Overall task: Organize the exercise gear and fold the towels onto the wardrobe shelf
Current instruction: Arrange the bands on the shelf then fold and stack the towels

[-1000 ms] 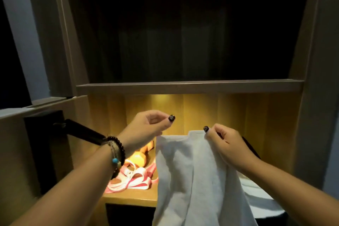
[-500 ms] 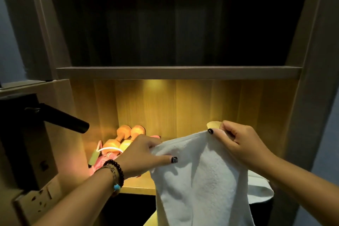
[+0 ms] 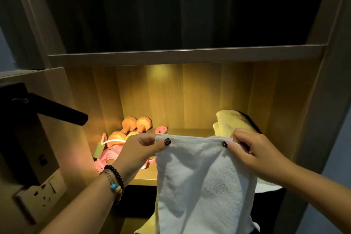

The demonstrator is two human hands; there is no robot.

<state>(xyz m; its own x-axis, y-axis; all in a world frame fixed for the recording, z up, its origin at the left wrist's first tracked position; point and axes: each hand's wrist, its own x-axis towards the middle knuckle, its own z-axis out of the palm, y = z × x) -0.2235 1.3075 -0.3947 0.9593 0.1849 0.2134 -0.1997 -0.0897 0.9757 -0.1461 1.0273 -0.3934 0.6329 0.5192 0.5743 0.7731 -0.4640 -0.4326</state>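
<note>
Right in front of the lit wooden wardrobe shelf (image 3: pixel 171 133), one white terry towel (image 3: pixel 201 180) hangs by its top edge, held up by two hands. The left hand (image 3: pixel 140 150) pinches the towel's upper left corner between thumb and curled fingers; the right hand (image 3: pixel 252 150) pinches the upper right part of the same edge in the same way. The cloth drops straight down past the shelf's front edge and out of view at the bottom.

On the shelf, behind the towel's left corner, lie two orange dumbbells (image 3: pixel 133 129), side by side near the back wall. Just in front of them sits a tangle of pink and white elastic bands (image 3: pixel 112 155), and one more small pink loop (image 3: pixel 161 130) lies beside the dumbbells. Behind the right hand stands one folded pale yellow towel (image 3: pixel 228 123), close to the shelf's right wall.

Between the dumbbells and the yellow towel the shelf board shows bare wood. One black door handle (image 3: pixel 60 112) juts toward the shelf from the left, and one wall socket plate (image 3: pixel 41 194) sits below it.
</note>
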